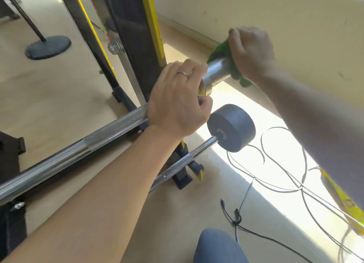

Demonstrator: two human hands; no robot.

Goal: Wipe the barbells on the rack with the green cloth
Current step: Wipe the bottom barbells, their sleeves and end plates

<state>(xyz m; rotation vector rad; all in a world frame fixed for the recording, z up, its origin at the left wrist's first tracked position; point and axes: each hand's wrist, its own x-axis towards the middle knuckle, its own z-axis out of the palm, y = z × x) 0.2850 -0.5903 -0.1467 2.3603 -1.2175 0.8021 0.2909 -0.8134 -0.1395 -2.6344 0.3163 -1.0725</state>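
A long chrome barbell point(82, 146) runs from lower left up to the right across the black and yellow rack point(137, 36). My left hand point(177, 99) grips the bar just before its thick sleeve point(216, 71). My right hand point(252, 51) holds the green cloth point(222, 49) wrapped over the outer end of that sleeve. Below it lies a second, shorter barbell point(177, 168) with a grey round weight point(232, 126) on its end.
A wall point(256, 10) stands close behind the sleeve's end. White and black cables point(275, 184) lie looped on the floor at the right. A round black stand base point(48, 46) sits at upper left. My knee point(218, 247) shows at the bottom.
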